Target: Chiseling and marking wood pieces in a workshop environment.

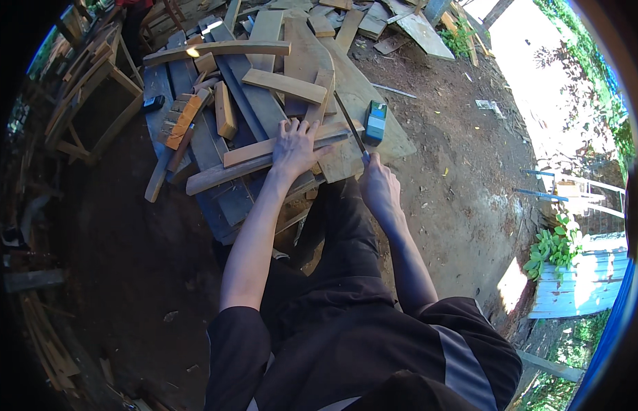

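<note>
My left hand (295, 147) presses on a pale wooden strip (247, 155), its fingers curled over the far edge and its thumb spread along the near side. Under and in front of that strip lies a thicker, greyer wooden piece (216, 179). My right hand (381, 183) is closed round the near end of a long, thin, dark-bladed hand tool (350, 123). The handle is hidden in my fist, and I cannot make out whether the blade is a file or a saw. Its blade slants up and left, crossing the strip's right end. Just right of the blade sits a small teal and grey box (376, 123).
Loose boards and offcuts, among them a short block (224, 109) and a long curved piece (216, 51), cover the work surface. A wide board (394, 140) juts out at right. At far left stands a wooden bench (103, 103), with a person in red (134, 5) near it.
</note>
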Action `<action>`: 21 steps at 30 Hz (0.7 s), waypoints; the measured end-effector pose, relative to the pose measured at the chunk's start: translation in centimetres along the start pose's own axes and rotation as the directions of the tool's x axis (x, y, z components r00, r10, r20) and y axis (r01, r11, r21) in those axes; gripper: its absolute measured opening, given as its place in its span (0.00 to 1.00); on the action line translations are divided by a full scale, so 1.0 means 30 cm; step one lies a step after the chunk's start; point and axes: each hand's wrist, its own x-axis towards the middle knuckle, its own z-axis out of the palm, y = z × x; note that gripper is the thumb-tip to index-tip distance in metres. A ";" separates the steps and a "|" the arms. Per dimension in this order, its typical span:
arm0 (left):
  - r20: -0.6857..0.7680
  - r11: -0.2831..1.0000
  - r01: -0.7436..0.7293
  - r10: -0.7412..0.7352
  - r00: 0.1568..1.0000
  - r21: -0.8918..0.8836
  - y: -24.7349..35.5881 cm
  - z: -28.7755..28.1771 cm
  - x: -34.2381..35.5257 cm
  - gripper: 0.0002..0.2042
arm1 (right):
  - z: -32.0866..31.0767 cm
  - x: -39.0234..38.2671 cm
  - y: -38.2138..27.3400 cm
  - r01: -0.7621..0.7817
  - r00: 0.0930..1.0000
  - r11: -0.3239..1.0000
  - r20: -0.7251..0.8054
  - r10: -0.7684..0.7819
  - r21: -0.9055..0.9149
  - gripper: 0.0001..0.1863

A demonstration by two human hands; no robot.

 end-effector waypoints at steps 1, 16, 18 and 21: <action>0.007 1.000 0.000 0.000 1.000 -0.002 -0.002 0.000 -0.002 0.36 | -0.002 0.004 -0.004 -0.003 1.000 1.000 -0.001 0.003 0.001 0.16; -0.073 0.996 0.030 -0.036 0.997 -0.084 0.013 0.007 -0.006 0.32 | 0.076 0.226 0.172 -0.003 0.854 0.884 -0.459 0.246 0.468 0.27; -0.082 0.996 0.033 -0.039 0.996 -0.077 0.014 0.009 -0.008 0.32 | 0.112 0.274 0.161 -0.005 0.832 0.886 -0.489 0.261 0.464 0.31; -0.071 0.996 0.023 -0.029 0.997 -0.083 0.010 0.006 0.002 0.30 | 0.156 0.327 0.139 -0.180 0.833 0.867 -0.397 0.386 0.465 0.41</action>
